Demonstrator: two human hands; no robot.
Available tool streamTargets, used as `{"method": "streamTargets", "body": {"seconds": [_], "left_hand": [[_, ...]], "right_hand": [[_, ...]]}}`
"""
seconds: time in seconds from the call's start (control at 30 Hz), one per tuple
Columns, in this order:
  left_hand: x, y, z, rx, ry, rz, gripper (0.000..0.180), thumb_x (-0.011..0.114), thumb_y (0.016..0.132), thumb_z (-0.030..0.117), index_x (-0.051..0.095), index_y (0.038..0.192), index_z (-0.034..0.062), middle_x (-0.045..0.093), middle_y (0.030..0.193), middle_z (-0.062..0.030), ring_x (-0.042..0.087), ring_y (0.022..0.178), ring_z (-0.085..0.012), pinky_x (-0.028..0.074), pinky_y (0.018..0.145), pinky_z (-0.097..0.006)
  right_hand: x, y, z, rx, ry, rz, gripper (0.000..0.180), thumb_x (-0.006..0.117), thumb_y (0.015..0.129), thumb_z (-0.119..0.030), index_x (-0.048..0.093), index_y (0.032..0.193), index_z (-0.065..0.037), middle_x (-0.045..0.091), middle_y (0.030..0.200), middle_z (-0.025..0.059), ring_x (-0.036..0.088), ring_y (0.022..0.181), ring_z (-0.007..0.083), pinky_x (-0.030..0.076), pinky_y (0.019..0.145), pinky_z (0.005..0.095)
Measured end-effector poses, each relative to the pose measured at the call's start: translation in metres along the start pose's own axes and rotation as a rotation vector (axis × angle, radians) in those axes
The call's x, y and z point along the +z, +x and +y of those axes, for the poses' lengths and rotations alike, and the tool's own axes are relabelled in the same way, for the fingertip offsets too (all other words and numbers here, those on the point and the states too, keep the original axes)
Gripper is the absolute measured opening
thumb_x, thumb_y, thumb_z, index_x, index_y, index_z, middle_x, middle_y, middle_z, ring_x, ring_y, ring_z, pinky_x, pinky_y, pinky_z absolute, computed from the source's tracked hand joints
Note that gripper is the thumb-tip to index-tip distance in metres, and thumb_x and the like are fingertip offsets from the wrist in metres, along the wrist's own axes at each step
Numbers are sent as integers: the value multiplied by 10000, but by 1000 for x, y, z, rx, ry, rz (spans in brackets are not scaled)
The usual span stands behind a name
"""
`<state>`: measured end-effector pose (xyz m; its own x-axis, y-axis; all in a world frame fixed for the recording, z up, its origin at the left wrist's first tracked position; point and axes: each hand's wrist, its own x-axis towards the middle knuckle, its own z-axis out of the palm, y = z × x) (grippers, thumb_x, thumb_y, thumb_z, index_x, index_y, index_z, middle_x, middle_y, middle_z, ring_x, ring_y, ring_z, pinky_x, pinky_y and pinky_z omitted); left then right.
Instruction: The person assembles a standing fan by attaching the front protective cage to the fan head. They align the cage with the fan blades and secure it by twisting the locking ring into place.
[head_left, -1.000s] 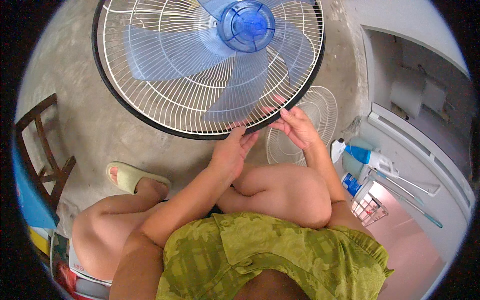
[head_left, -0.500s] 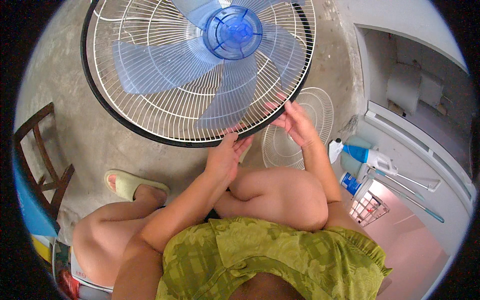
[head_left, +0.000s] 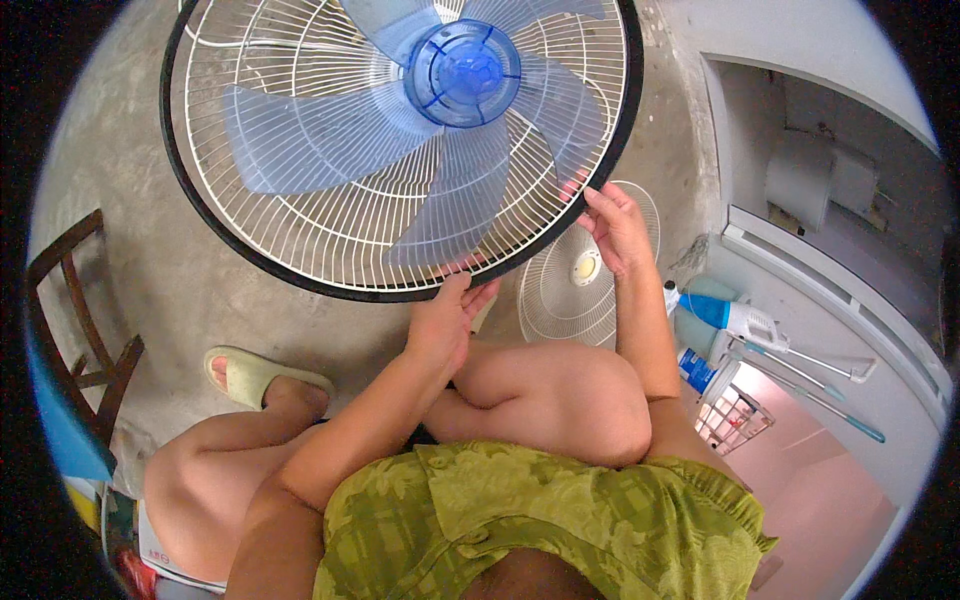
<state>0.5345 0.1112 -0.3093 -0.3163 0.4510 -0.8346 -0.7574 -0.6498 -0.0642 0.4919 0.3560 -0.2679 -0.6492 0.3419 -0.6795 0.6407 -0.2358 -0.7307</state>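
Observation:
An electric fan head fills the top of the head view, with translucent blue blades [head_left: 320, 140] and a round blue hub cap [head_left: 463, 75]. Behind the blades spreads its white wire guard [head_left: 290, 225], and a black rim band [head_left: 300, 281] runs round that guard's edge. At the bottom of the band, my left hand [head_left: 440, 325] is closed with thumb in front and fingers partly behind. My right hand [head_left: 617, 232] pinches the band farther right, its fingertips reaching behind the wires. A second white wire guard [head_left: 540, 300] lies on the floor beyond my right knee.
A dark wooden frame [head_left: 88, 320] stands at the left. Along the right wall are a blue and white handheld appliance [head_left: 735, 318], a blue-labelled tub [head_left: 697, 370], poles [head_left: 830, 408] and a wire basket [head_left: 740, 415]. Concrete floor [head_left: 130, 170] surrounds the fan.
My right hand has slid up and to the right along the rim. On that side the black band now sits outside the wire edge. My left hand has shifted slightly left and down.

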Motion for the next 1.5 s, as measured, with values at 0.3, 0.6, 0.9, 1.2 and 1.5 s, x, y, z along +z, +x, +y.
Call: {"method": "streamTargets", "body": {"seconds": [0.3,0.6,0.9,1.2,1.5], "left_hand": [[10,-10,7,52,35,0,234,441,882,-5,470,1112,-38,565,1109,-142,599,964,-253,517,879,-365],[12,-12,8,38,31,24,220,447,892,12,479,1103,-42,567,1098,-142,601,961,-249,519,876,-355],[12,-12,8,35,37,36,231,460,890,18,479,1112,-43,570,1099,-142,603,955,-244,521,869,-348],[8,-8,6,22,24,20,240,469,882,13,482,1114,-43,575,1110,-144,604,948,-243,521,859,-348],[9,-10,7,20,31,13,229,468,884,18,491,1108,-28,576,1105,-129,600,946,-235,517,861,-346]], "right_hand": [[-5,6,-7,17,-105,-18,334,587,837,-59,554,1165,-2,647,1023,68,627,919,140,524,743,248],[-10,11,-8,24,-56,-62,393,577,820,-20,528,1210,-7,639,1041,84,638,893,146,546,691,229],[-5,9,-12,13,-86,-50,372,574,818,-15,538,1187,4,634,1036,98,637,885,153,548,702,237],[-8,12,-12,29,-117,-50,369,570,815,-14,538,1182,4,633,1021,85,631,876,148,543,702,231],[-5,13,-14,48,-103,-39,386,571,809,-1,532,1193,6,637,1023,84,633,866,145,541,685,221]]}}
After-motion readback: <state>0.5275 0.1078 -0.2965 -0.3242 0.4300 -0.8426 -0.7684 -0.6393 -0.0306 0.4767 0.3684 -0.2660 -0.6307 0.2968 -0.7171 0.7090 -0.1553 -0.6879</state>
